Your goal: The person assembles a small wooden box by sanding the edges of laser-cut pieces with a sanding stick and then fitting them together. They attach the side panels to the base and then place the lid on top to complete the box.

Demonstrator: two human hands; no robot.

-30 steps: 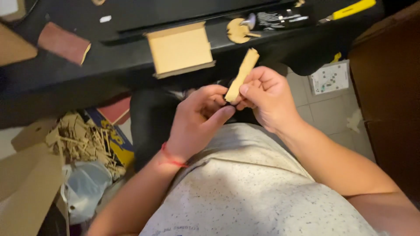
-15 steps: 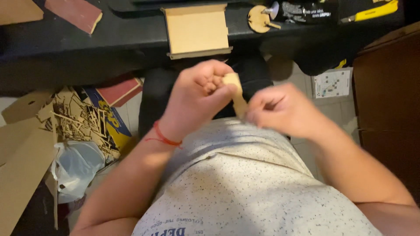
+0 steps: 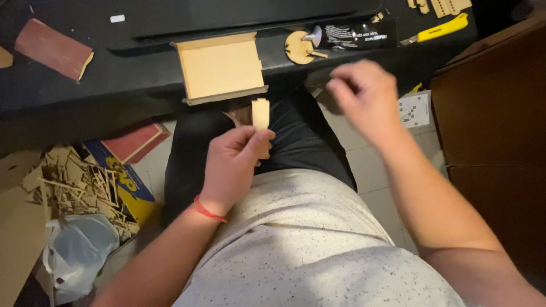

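My left hand [image 3: 234, 162] grips a small flat wooden piece [image 3: 260, 115] upright over my lap, its top end sticking above my fingers. A red cord circles that wrist. My right hand [image 3: 364, 96] is lifted off the piece, blurred, fingers loosely curled and holding nothing, just below the edge of the black desk [image 3: 102, 85]. A shallow open wooden box [image 3: 220, 67] lies on the desk edge right above the piece.
On the desk: a round wooden disc [image 3: 297, 48], a black glue tube [image 3: 355, 35], a yellow utility knife [image 3: 441, 28], a reddish block [image 3: 54, 48]. Wooden offcuts [image 3: 77, 185], a plastic bag [image 3: 77, 256] and cardboard lie on the floor at left. Brown cabinet [image 3: 495, 108] at right.
Both hands held the wooden piece together before. Now my right hand has let go and moved up and right toward the desk, while my left keeps the piece.
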